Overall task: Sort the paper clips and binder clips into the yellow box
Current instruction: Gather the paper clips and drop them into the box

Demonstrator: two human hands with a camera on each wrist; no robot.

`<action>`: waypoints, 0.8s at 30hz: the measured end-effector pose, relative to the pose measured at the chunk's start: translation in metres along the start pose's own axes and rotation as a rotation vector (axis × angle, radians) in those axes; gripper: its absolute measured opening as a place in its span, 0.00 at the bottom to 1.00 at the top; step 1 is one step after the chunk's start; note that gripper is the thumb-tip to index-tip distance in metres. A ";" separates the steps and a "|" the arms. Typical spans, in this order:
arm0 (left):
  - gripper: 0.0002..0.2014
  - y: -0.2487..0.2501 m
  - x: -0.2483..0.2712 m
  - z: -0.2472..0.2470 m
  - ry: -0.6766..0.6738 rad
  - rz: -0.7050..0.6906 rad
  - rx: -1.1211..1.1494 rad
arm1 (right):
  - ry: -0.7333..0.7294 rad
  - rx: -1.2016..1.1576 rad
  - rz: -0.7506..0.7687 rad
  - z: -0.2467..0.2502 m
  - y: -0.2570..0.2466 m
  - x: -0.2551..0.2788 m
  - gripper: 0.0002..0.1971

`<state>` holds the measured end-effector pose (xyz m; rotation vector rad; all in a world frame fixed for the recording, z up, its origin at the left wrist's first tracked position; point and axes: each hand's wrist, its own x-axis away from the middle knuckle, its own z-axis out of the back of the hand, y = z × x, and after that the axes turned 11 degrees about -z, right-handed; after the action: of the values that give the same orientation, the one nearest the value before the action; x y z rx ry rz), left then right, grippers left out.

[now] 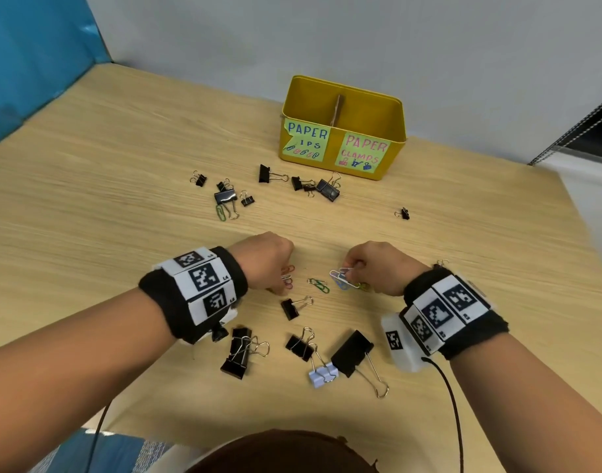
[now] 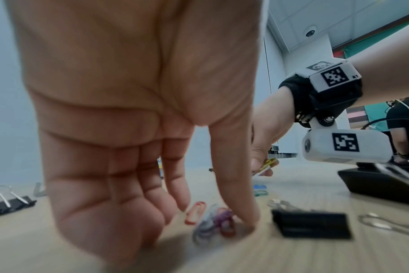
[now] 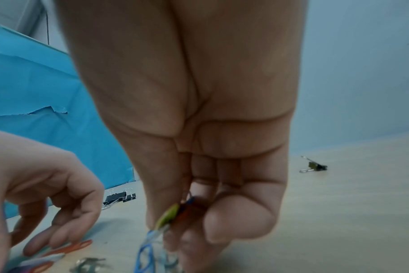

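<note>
The yellow box (image 1: pixel 393 155) stands at the back, split by a cardboard divider; its labels read "paper clips" on the left and "paper clamps" on the right. My left hand (image 1: pixel 283 282) points down at the table. Its thumb and fingertips touch a small pile of coloured paper clips (image 2: pixel 213 223) lying between them. My right hand (image 1: pixel 349 274) pinches a bunch of paper clips (image 3: pixel 173 216) between thumb and fingers, just above the table. Loose green paper clips (image 1: pixel 318 285) lie between the two hands.
Black binder clips lie near me (image 1: pixel 289 308) (image 1: pixel 240 353), along with a large one (image 1: pixel 351 353) and a pale one (image 1: pixel 321 375). More binder clips sit before the box (image 1: pixel 327 189) (image 1: pixel 226 196), beside a green paper clip (image 1: pixel 220 211). One small clip lies alone at the right (image 1: pixel 402 213).
</note>
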<state>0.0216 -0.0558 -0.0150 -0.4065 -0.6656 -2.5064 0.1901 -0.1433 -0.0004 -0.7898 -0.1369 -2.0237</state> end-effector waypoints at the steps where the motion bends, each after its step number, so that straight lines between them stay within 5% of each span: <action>1: 0.20 0.002 0.001 -0.002 0.020 0.006 0.011 | 0.013 -0.005 -0.009 -0.001 0.002 0.001 0.12; 8: 0.08 0.009 0.000 -0.010 0.038 -0.014 0.014 | 0.045 -0.061 -0.045 -0.008 0.009 0.002 0.12; 20: 0.09 -0.001 -0.007 -0.009 -0.083 -0.056 -0.022 | 0.015 -0.191 -0.041 0.007 0.004 -0.015 0.05; 24: 0.08 -0.014 -0.026 0.033 0.022 -0.012 0.074 | 0.108 -0.299 0.037 0.045 -0.016 -0.031 0.04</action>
<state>0.0408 -0.0179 -0.0035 -0.3485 -0.7517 -2.4850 0.2098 -0.0941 0.0200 -0.8572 0.2457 -2.0727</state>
